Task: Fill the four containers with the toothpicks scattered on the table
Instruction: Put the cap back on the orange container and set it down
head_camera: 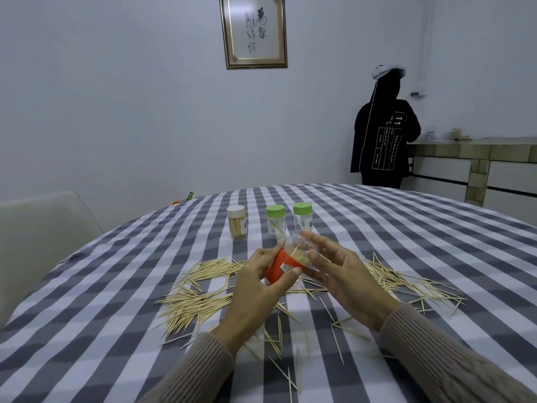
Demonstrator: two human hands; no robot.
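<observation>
Over the checked table [377,228]: both hands lift the orange-capped container [286,264], tipped on its side.
Left hand [261,282]: fingers curled round the orange cap, likely to twist it off.
Right hand [334,270]: fingers wrapped on the clear body, steadying it.
Toothpicks [197,301]: strewn beneath and either side.
Other containers [275,221]: three upright beyond, capped.
Hard to tell: whether the cap's loosened; the contents are blurred.
</observation>
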